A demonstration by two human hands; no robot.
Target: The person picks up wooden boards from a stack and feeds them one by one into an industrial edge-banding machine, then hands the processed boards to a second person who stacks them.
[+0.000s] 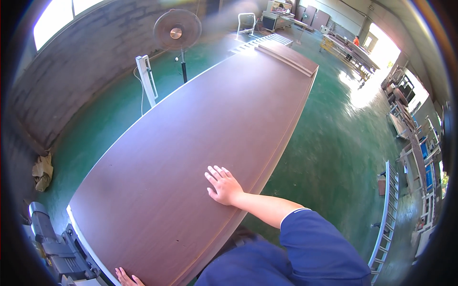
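At the near end, my left hand lays slightly parted fingers on the brown panel; its palm is out of view, so I cannot tell whether I grip the edge. A grey motor stands just beyond that end, on my left. Further up, my right hand rests palm down near the right long edge, fingers fanned, holding nothing. The panel lies flat in front of me, its support hidden. I judge it heavy and stiff, its faint sheen suggesting a slick face where palms could slide; the long edges look the better hold, the corners likeliest to chip. Its long axis runs from lower left away to the upper right. At the far end lies a shorter board, with a roller conveyor just beyond.
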